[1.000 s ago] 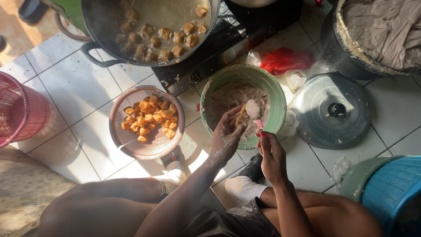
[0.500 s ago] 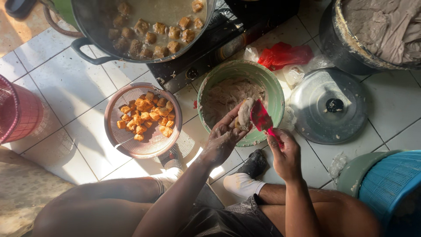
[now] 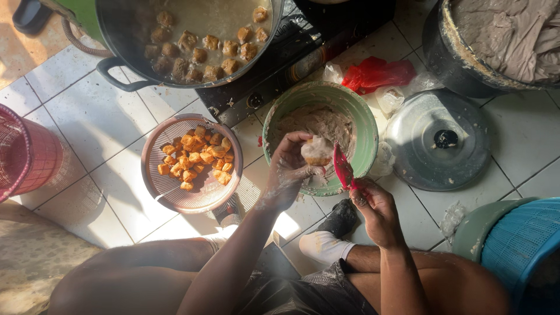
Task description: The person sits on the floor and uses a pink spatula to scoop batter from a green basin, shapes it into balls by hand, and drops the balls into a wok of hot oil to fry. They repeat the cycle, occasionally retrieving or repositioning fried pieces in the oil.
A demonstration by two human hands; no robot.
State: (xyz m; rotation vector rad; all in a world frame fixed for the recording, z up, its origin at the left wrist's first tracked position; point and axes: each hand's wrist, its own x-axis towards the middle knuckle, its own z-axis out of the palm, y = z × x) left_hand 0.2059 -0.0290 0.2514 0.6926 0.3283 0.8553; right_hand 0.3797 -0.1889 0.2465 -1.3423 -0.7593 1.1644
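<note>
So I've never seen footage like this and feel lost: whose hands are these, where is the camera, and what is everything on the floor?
The camera sits on the person's head and looks down at their own knees and hands. The left hand holds a pale stuffed lump over a green bowl of grey paste. The right hand holds a red spatula against that lump. On the tiled floor lie a pink strainer of golden fried pieces, a metal lid and a red bag. A pan of frying pieces stands above.
</note>
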